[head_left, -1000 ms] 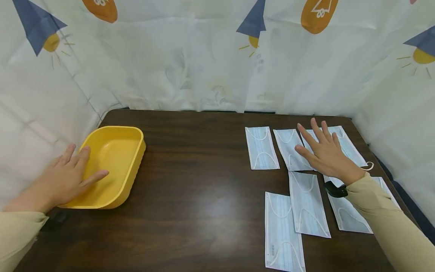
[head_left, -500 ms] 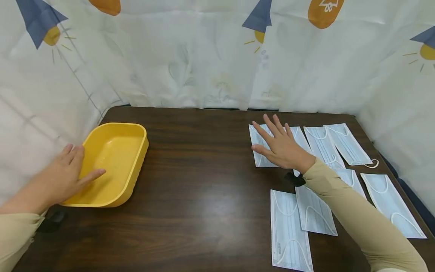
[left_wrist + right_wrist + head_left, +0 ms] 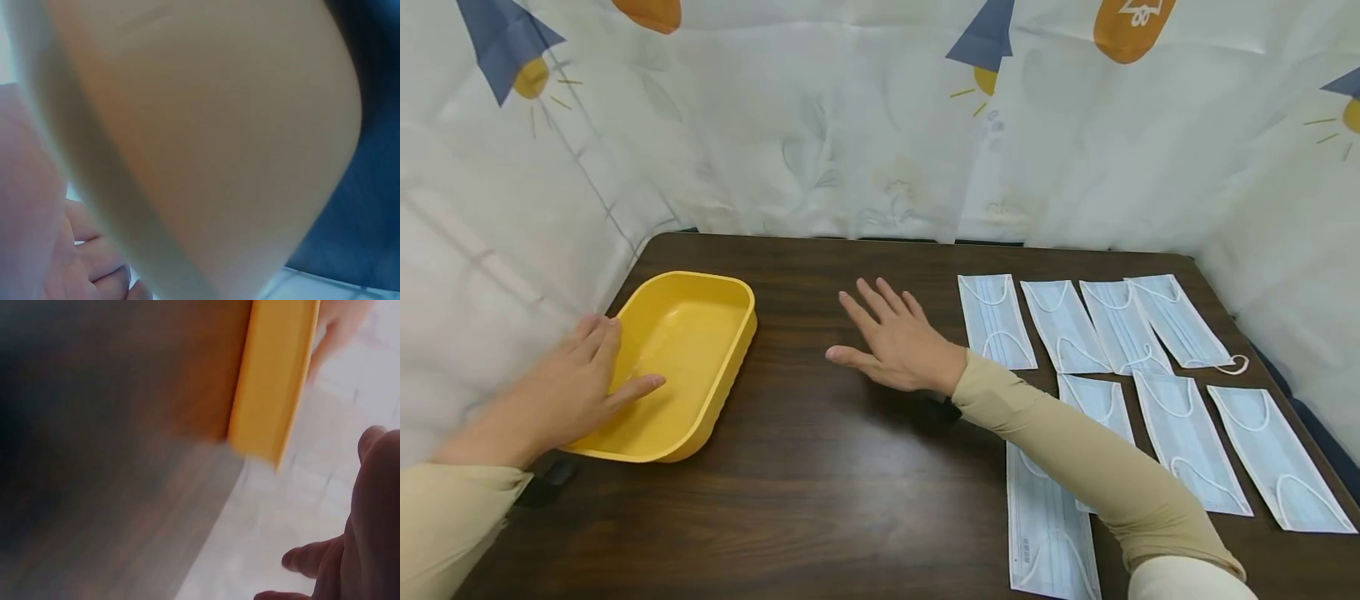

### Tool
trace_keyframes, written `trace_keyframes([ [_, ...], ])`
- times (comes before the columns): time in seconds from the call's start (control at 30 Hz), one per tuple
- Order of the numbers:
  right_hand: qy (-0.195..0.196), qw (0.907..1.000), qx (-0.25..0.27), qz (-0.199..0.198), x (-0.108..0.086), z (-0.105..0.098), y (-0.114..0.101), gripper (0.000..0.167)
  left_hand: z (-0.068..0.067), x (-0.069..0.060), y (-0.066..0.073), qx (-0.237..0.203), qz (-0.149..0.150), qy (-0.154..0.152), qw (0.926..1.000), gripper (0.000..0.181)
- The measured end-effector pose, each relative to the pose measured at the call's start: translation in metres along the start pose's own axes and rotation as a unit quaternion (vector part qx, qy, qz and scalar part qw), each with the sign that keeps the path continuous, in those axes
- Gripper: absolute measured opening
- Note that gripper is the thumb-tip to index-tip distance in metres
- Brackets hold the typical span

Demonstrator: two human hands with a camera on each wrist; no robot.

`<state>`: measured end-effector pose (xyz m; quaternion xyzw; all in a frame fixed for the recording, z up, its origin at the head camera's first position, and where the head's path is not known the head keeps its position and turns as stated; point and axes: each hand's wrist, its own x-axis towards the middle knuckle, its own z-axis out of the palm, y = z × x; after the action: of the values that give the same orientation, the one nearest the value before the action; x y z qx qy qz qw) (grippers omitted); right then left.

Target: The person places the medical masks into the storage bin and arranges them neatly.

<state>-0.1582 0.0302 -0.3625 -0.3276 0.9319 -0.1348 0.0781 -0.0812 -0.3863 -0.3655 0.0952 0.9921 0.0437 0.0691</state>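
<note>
My left hand (image 3: 561, 392) lies along the left side of the yellow tray (image 3: 741, 358), its thumb stretched over the inside and its other fingers straight at the rim. In the head view the tray holds nothing. A blurred tan surface fills most of the left wrist view, with some fingers (image 3: 103, 262) at lower left. My right hand (image 3: 898, 337) is spread above the middle of the table, touching nothing. In the right wrist view its fingers (image 3: 312, 556) are at lower right, apart from the tray. Several pale blue face masks (image 3: 1191, 442) lie at right, partly under the right forearm.
The dark wood-grain table (image 3: 820, 517) has a white printed curtain (image 3: 880, 150) behind it and at both sides. One mask's ear loop (image 3: 1235, 364) reaches past the mask near the table's right edge.
My right hand has swept left from above the masks to the table's middle. The tray and my left hand have shifted a little to the right. The left fingers lie closer together.
</note>
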Motion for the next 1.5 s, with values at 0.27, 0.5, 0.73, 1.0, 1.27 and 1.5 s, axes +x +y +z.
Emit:
trace_keyframes([
  [0.27, -0.030, 0.9994, 0.005, -0.015, 0.021, 0.019, -0.049, 0.087, -0.002, 0.009, 0.013, -0.008, -0.002, -0.012, 0.9999, 0.108],
  [0.5, -0.044, 0.9985, 0.021, -0.025, 0.032, 0.024, -0.076, 0.090, -0.004, 0.013, 0.025, 0.001, 0.004, -0.005, 1.0000, 0.107],
  [0.73, -0.017, 0.9991, 0.022, -0.032, 0.038, 0.028, -0.085, 0.095, -0.007, 0.020, 0.038, 0.017, 0.020, -0.003, 0.9996, 0.105],
  [1.0, 0.011, 0.9999, -0.002, 0.008, 0.045, 0.032, -0.081, 0.102, -0.009, 0.021, 0.045, -0.005, 0.018, -0.019, 0.9996, 0.107],
  [1.27, 0.003, 0.9995, -0.008, 0.032, 0.047, 0.032, -0.077, 0.099, -0.005, 0.021, 0.046, 0.019, 0.051, 0.047, 0.9974, 0.096],
  [1.5, 0.001, 0.9993, 0.000, 0.039, 0.046, 0.033, -0.070, 0.091, 0.000, 0.027, 0.041, 0.026, 0.077, 0.081, 0.9934, 0.089],
])
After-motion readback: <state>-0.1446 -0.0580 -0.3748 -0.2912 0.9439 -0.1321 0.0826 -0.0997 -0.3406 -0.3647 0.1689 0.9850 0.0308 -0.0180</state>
